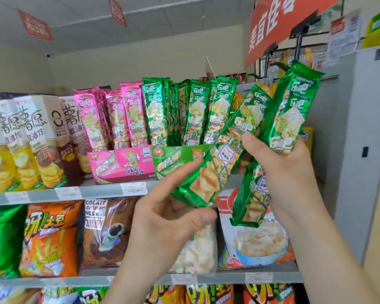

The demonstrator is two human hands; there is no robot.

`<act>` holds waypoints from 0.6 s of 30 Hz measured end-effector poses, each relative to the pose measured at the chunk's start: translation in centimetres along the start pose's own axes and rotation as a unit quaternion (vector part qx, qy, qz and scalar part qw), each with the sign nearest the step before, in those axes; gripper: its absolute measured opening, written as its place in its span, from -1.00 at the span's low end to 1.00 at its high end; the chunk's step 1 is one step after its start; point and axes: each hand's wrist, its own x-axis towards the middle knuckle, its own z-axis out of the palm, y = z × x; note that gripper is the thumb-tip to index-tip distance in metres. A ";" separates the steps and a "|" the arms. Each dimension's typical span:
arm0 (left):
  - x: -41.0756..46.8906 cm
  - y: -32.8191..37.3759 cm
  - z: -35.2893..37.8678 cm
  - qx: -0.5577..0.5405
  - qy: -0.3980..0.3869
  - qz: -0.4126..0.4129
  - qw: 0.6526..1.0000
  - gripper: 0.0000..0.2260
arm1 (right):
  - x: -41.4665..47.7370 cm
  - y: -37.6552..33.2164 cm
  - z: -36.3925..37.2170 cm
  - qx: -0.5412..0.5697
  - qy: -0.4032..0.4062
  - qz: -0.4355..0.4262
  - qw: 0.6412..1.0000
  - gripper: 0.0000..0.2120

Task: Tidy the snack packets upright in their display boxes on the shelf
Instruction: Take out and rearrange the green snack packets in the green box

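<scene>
Left grip [167, 218]: closed on the lower end of the tilted green packet [219, 159], pinched between thumb and curled fingers, with the forefinger lying straight along its edge.
Right grip [281, 170]: fingers curled round the second green packet [292, 110], with the thumb pressed on the middle of the tilted one.
Tilted green packet: held in the air in front of the shelf and leaning up to the right. Its lower part crosses the right end of the green display box [176, 156].
Second green packet: held steeper, just beside the first. Its top end is up near the red banner [272, 25] and its bottom end hangs below the hand (one packet or several stacked, I cannot tell).
Green display box: on the upper shelf [97, 190], side by side with the pink display box [121, 165] on its left.
Green packets in the box [154, 110]: standing on end, some leaning a little.
Pink packets [116, 115]: standing on end in the pink box.
Chip cartons [35, 139]: tall, at the left of the same shelf.
Lower shelf [228, 277]: an orange bag [51, 238], a brown bag [105, 233] and a white bag [259, 240].
</scene>
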 end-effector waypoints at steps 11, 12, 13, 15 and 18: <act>-0.1 0.5 -0.4 -0.026 0.113 -0.013 0.993 -0.72 | 0.0 0.4 1.0 -0.037 -0.041 0.027 0.998 -0.08; 0.0 0.6 -0.5 -0.016 0.141 -0.012 0.990 -0.75 | -0.1 0.5 1.1 -0.062 -0.040 0.039 0.997 0.05; 0.1 0.7 -0.6 0.001 0.161 -0.003 0.987 -0.75 | -0.3 0.4 1.1 -0.088 -0.042 0.041 0.994 0.11; 0.4 1.4 -1.4 0.038 0.183 0.018 0.982 -0.72 | -0.5 0.1 0.8 -0.125 -0.043 0.014 0.991 -0.01; 0.9 2.8 -3.4 0.090 0.186 0.036 0.978 -0.74 | -0.1 -0.3 -0.7 -0.123 -0.012 -0.049 0.991 -0.43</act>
